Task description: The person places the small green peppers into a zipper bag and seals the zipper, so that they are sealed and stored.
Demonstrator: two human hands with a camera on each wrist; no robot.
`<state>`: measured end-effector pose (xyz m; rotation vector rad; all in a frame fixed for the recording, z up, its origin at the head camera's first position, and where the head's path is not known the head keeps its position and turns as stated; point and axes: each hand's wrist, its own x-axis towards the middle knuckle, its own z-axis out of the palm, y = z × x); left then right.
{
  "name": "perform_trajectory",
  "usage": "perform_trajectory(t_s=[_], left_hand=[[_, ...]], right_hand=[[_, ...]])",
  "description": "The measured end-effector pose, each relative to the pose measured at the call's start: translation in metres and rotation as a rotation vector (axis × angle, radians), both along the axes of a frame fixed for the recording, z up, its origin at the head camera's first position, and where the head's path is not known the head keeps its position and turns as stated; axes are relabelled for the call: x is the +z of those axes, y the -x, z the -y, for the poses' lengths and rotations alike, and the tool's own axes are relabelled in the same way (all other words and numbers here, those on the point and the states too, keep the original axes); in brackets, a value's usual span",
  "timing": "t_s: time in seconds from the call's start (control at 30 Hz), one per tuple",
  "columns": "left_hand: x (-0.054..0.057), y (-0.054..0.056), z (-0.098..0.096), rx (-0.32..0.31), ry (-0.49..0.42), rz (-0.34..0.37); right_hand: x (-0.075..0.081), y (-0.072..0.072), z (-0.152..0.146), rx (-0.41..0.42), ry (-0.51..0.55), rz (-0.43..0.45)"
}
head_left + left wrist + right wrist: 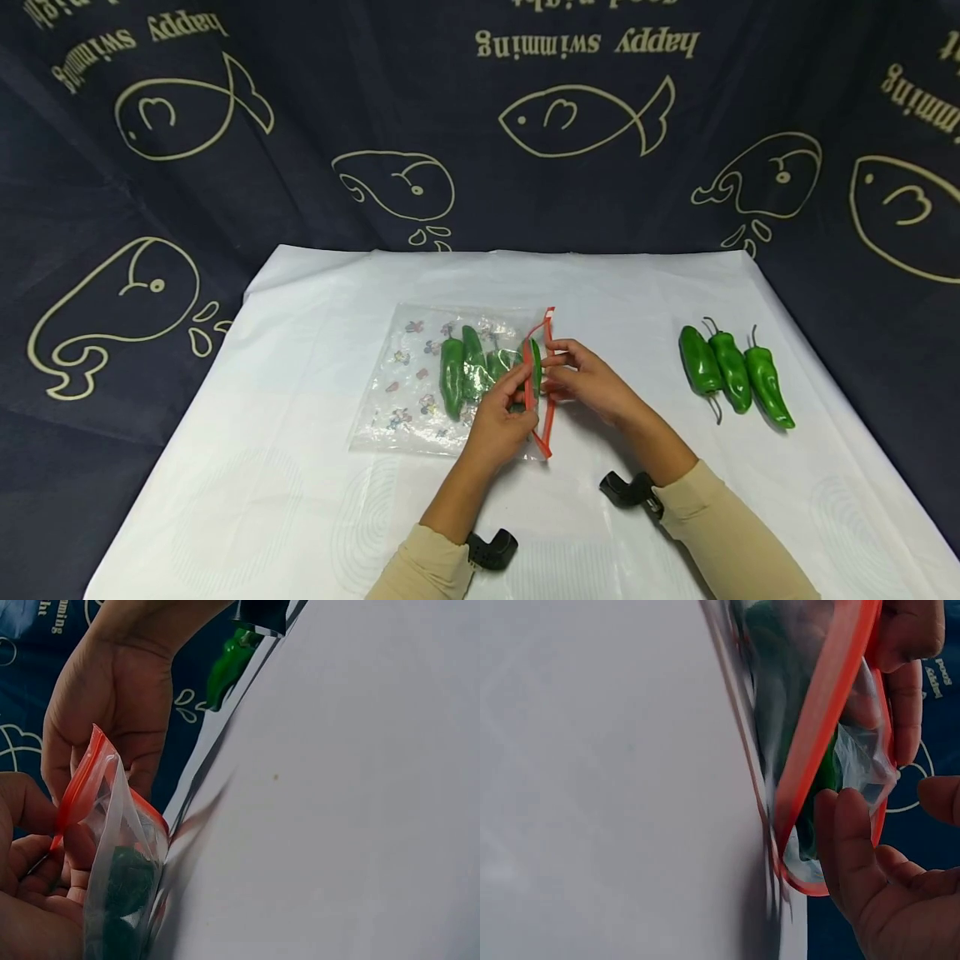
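A clear zip bag [382,408] with a red zip strip and small printed figures lies on the white table, its mouth parted toward the right. Several green peppers [452,379] are inside it. My left hand [497,421] pinches the near red edge between thumb and fingers. At the mouth, another green pepper [536,367] lies just inside the red rim. My right hand [592,383] reaches to the mouth from the right. In the right wrist view its extended fingertips [851,806] touch the pepper at the opening, with the thumb apart from it.
Three green peppers [733,371] lie side by side at the right of the white-covered table [247,400]. A dark blue curtain [465,100] with fish and whale drawings hangs behind and at the sides. Each wrist carries a black camera mount [492,550].
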<state>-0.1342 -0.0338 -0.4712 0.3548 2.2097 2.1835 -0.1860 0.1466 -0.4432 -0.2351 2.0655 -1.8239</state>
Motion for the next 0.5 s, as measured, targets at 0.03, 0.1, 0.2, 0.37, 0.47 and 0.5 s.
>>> perform_trajectory(t_s=[0.03,0.1,0.2,0.37,0.47,0.5], left_hand=[[0.000,0.000,0.000,0.001,-0.003,-0.001],[0.000,0.000,0.000,0.004,-0.009,-0.003],[0.001,0.000,-0.001,0.008,-0.008,0.004],[0.010,-0.004,-0.002,0.004,-0.003,0.024],[0.023,-0.009,0.000,-0.007,-0.003,0.024],[0.027,-0.011,0.001,-0.010,-0.002,0.023]], right_hand=[[-0.001,0.000,0.000,0.005,0.000,0.003],[-0.002,0.000,0.001,0.016,0.002,0.008],[-0.002,-0.001,0.003,0.021,0.005,0.008],[-0.002,-0.002,0.008,0.014,0.002,0.013],[-0.002,-0.003,0.012,0.007,-0.001,0.022],[-0.002,-0.004,0.013,0.007,0.001,0.025]])
